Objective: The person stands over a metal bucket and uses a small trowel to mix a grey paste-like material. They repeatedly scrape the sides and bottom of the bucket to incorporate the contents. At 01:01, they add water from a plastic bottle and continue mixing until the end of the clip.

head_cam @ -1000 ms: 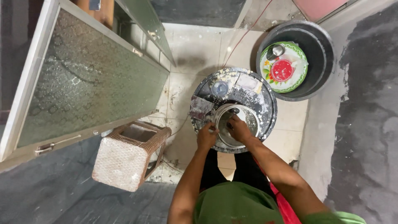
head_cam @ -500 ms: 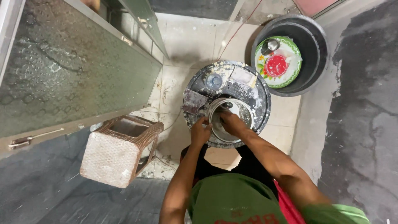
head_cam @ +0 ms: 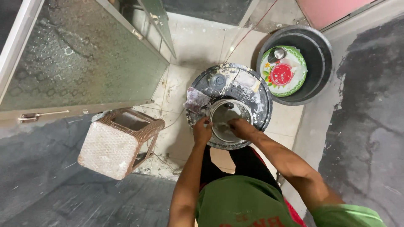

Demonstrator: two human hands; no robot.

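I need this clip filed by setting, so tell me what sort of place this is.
Probably a washing corner of a home, by a doorway. Both hands, left hand and right hand, scrub a steel bowl in a wide basin on the tiled floor, with a tub of dishes beside it.

Small round metal bowl [head_cam: 227,120] – shiny rim, pale wet inside – sits upright in the near half of a big round basin [head_cam: 259,90], grey & paint-splattered, which rests on the tiled floor [head_cam: 198,46].
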